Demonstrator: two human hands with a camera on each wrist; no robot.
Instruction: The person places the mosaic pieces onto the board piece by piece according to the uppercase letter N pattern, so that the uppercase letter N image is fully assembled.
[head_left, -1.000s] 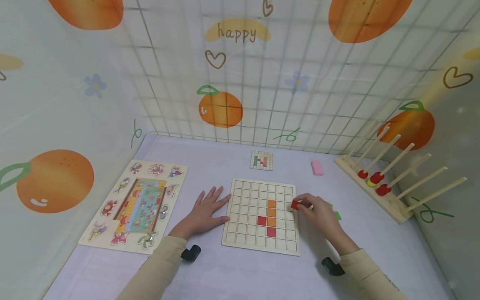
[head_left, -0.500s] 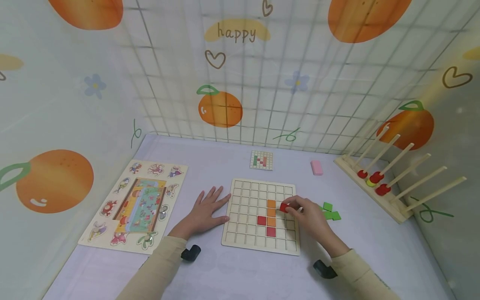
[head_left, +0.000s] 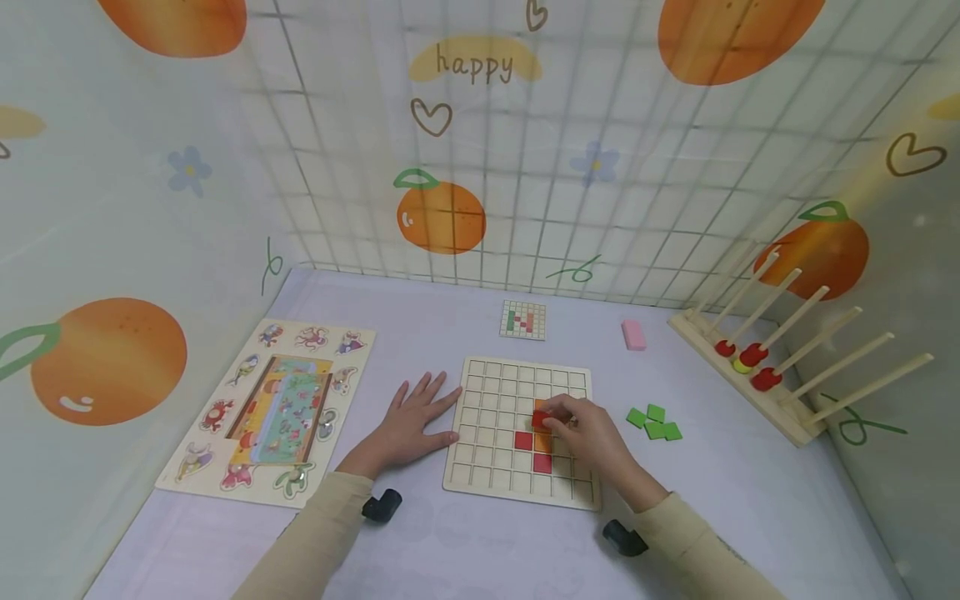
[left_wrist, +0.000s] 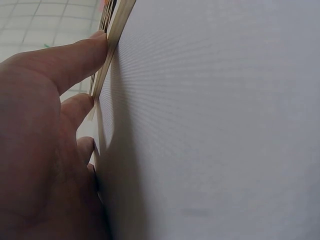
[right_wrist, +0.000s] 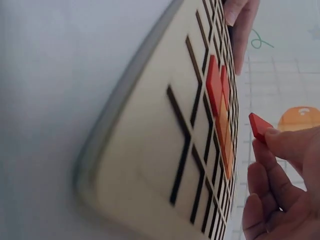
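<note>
A wooden grid board [head_left: 487,467] lies in the middle of the table. Two red tiles and a column of orange tiles [head_left: 543,444] sit in its cells. Between thumb and fingertips my right hand [head_left: 596,437] pinches a red square tile [head_left: 538,419] over the board, partly covering the orange ones. In the right wrist view the held tile [right_wrist: 259,127] is raised off the grid. Spread flat, my left hand [head_left: 408,425] rests on the table, its thumb and a finger touching the board's left edge. The left wrist view shows those fingers against the board's side [left_wrist: 116,30].
Several green tiles [head_left: 655,430] lie right of the board. A small pattern card [head_left: 523,321] and a pink block [head_left: 633,335] lie behind it. A sea-animal puzzle board [head_left: 202,458] is at left, a wooden peg rack [head_left: 780,417] with rings at right.
My right hand has carried the red tile leftward, from the board's right edge to above the orange column. The green tiles have come into full view. My left hand stays put.
</note>
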